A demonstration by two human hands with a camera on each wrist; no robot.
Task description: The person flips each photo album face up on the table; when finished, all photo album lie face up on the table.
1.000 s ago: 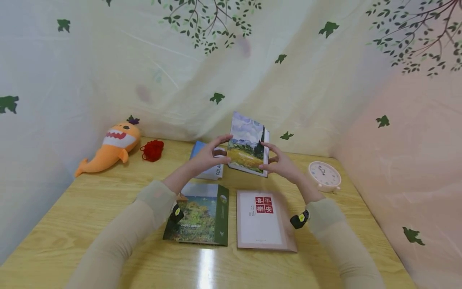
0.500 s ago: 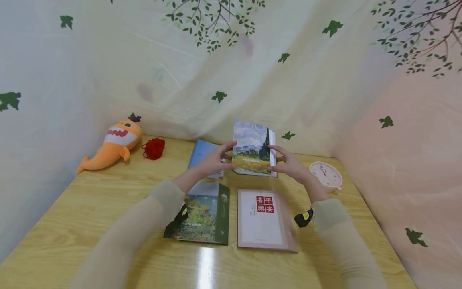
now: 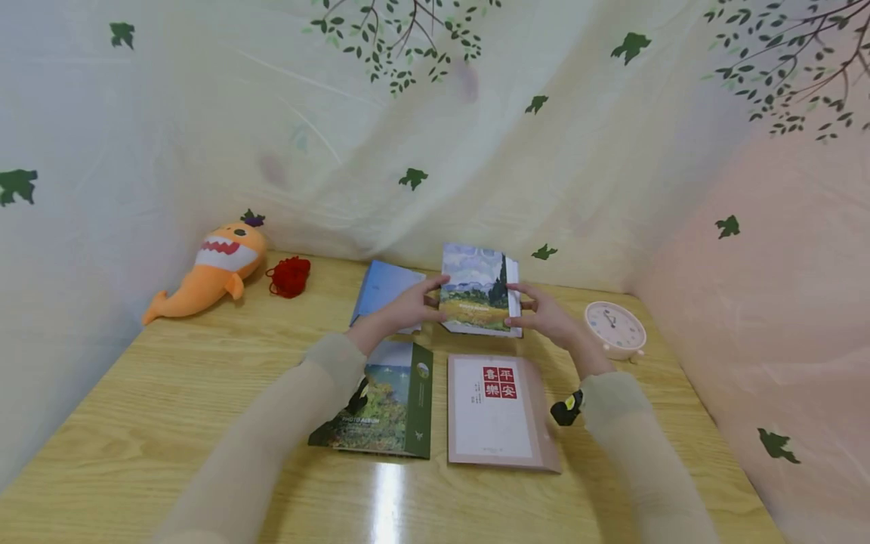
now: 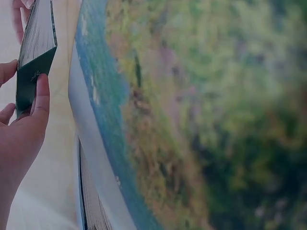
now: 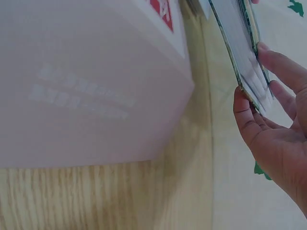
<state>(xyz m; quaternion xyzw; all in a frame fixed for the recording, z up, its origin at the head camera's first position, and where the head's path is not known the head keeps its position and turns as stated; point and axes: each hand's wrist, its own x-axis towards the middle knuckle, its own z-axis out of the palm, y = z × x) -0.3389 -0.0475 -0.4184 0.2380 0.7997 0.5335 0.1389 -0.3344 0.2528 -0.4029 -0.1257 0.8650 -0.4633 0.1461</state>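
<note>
Between my two hands is a photo album [image 3: 473,291] with a painted landscape of clouds, a yellow field and dark trees on its cover. My left hand [image 3: 411,304] grips its left edge, where the left wrist view shows a dark green spine [image 4: 34,81] between thumb and fingers. At the opposite edge my right hand [image 3: 544,313] pinches the covers, and the white page edges [image 5: 247,57] show in the right wrist view. The album is held tilted at the back of the table, right of a blue album [image 3: 386,291] that my left hand partly overlaps.
Nearer on the table [image 3: 204,400] lie a green photo album [image 3: 387,400] and a pink album [image 3: 492,412] with red squares. An orange plush shark [image 3: 216,272] and red yarn [image 3: 289,277] sit at back left. A pink clock [image 3: 615,329] stands right; a curtain [image 3: 326,151] hangs behind.
Both hands have lowered the landscape album toward the back of the table and slightly to the right. Its cover has turned to face the head camera more squarely.
</note>
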